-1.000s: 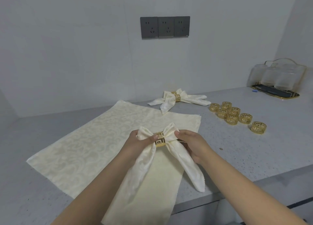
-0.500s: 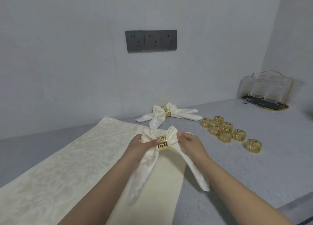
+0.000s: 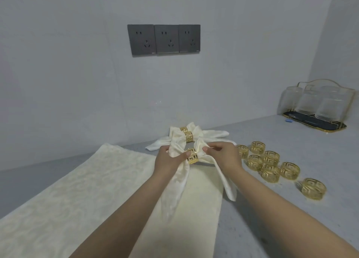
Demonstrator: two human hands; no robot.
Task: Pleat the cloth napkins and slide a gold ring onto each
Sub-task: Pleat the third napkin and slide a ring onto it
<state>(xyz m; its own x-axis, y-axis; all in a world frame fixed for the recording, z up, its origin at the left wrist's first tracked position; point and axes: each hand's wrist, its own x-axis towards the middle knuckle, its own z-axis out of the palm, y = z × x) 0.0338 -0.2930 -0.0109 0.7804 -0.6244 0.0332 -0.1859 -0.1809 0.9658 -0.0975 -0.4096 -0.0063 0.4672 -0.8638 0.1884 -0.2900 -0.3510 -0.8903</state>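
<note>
Both hands pinch ringed napkin: my left hand beside gold ring, right hand on other wing. Best: set down beside finished napkin, fan wings evenly.

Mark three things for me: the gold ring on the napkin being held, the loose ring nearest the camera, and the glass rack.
Held napkin's ring [image 3: 192, 156], head view, patterned front face.
Nearest loose ring [image 3: 313, 188], head view, outer band.
Glass rack [image 3: 342, 126], head view, tray's gold rim.
</note>
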